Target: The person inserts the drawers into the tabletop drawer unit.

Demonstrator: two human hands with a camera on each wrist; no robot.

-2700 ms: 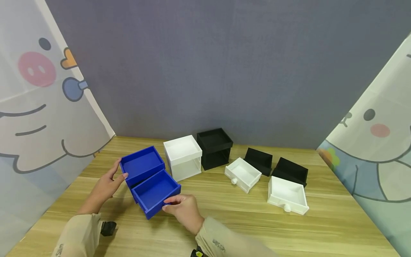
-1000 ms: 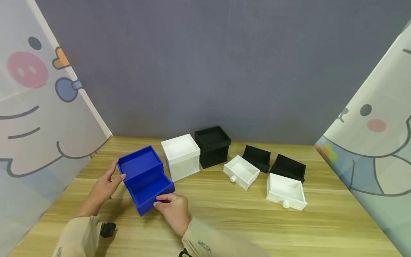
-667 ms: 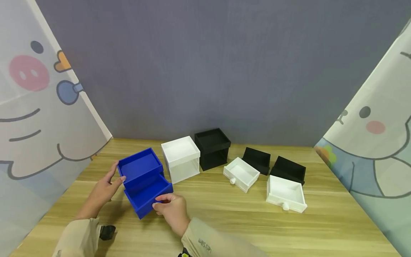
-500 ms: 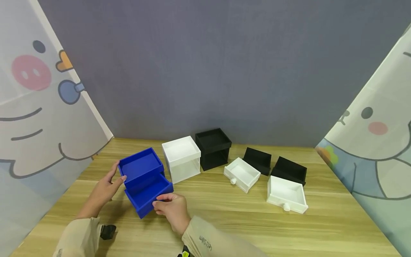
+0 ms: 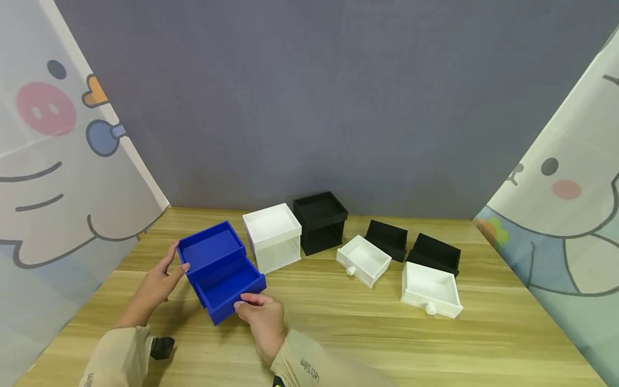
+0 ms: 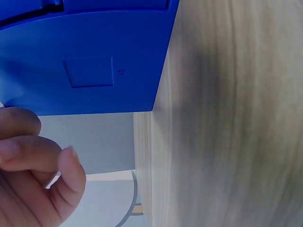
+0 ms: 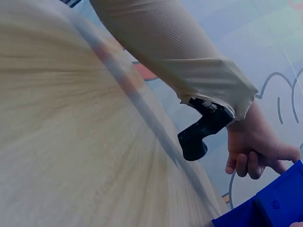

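Observation:
In the head view a blue drawer box stands at the left of the table, angled toward the person. My left hand holds its left top edge, thumb on the front rim and fingers behind. The blue drawer juts far out of the box's front, its rear part under the top. My right hand pinches the front of that drawer between thumb and index finger; the knob is hidden by the fingers. The left wrist view shows the box's flat blue side above the loosely bent lower fingers.
Right of the blue box stand a white drawer housing and a black one, both without drawers. Farther right, two white drawers with knobs, a smaller one and another, lean against black stands. A dark grey wall backs the table.
The right hand has moved the blue drawer from loosely in front into the box's opening. In the last half second the drawer shifted slightly outward and right. The left hand stays on the box.

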